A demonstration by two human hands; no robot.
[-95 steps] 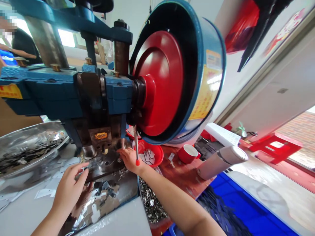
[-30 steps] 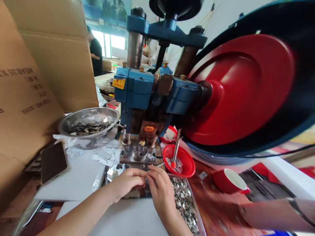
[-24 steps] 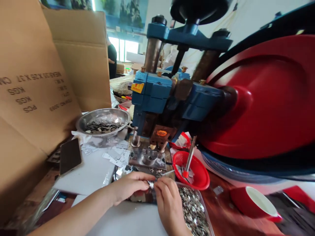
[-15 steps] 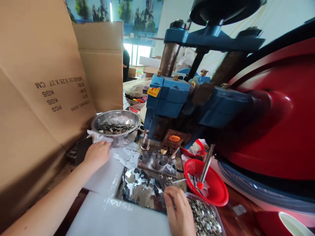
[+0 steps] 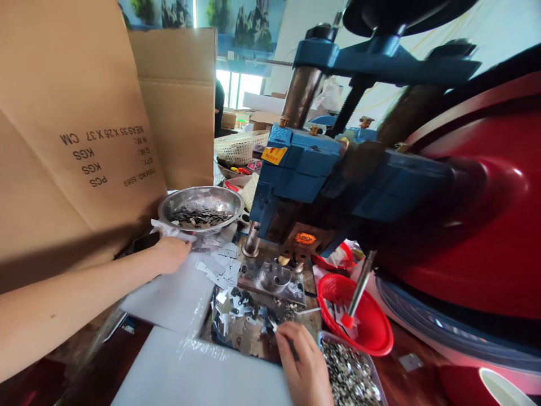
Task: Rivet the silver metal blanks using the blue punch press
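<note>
My left hand (image 5: 172, 255) reaches to the near side of a steel bowl (image 5: 200, 194) holding many thin metal pieces. Its fingers are bent together beside a stack of flat metal plates (image 5: 217, 268); what they hold, if anything, is hidden. My right hand (image 5: 303, 361) is closed, thumb and forefinger together at the right edge of scattered stamped metal pieces (image 5: 243, 310). A small piece shows by its fingertips, but I cannot tell whether it is gripped. Behind them stands a blue press (image 5: 296, 163) with its lower die (image 5: 273, 276) above the scattered pieces.
A red basket (image 5: 378, 321) with metal pieces and a rod-like handle (image 5: 361, 285) stand right of the die. A clear box of small metal parts (image 5: 350, 372) sits beside my right hand. A large red wheel (image 5: 486, 197) fills the right; a cardboard box (image 5: 76, 141) rises at left.
My left forearm has swung to a flatter angle, the hand staying near the bowl. My right hand has shifted slightly left. The view has moved a little.
</note>
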